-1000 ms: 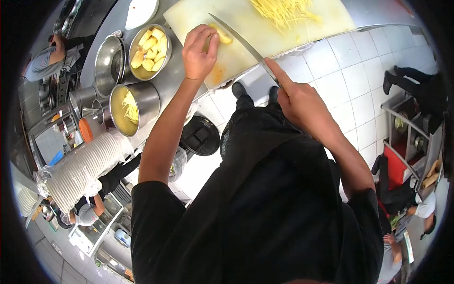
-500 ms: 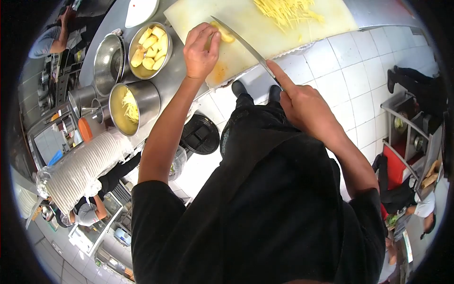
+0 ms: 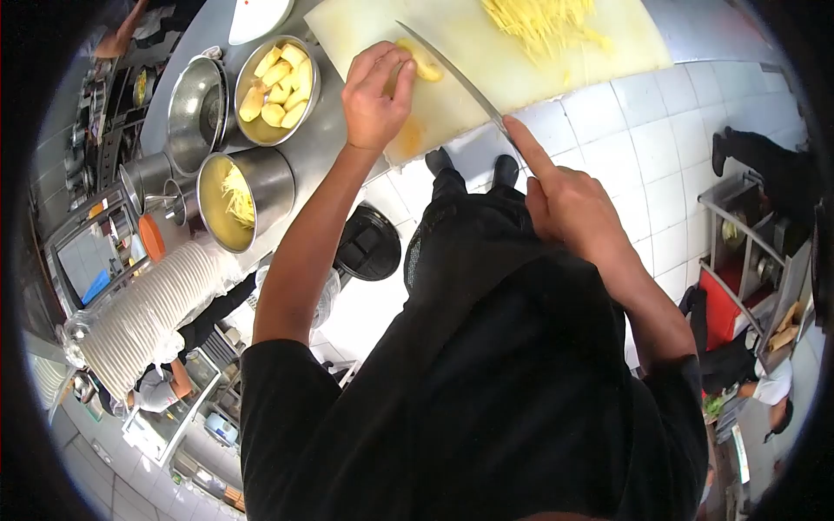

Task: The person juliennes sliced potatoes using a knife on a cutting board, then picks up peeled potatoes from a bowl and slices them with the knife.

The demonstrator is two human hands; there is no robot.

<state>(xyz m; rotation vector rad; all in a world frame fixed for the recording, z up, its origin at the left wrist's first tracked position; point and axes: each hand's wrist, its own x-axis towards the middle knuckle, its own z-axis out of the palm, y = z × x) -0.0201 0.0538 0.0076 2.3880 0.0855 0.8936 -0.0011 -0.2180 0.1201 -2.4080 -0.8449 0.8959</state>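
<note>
Black short-sleeved shirt, black trousers; black shoes

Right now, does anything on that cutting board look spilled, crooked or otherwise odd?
One thing: the cutting board juts over the counter's edge, with floor tiles below it. The left hand steadies a potato piece against the knife in the right hand.

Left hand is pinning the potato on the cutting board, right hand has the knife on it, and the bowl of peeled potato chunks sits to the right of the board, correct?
Not quite. The head view shows the bowl of peeled potato chunks to the left of the cutting board, not the right. The rest holds: left hand pins the potato, right hand holds the knife.
</note>
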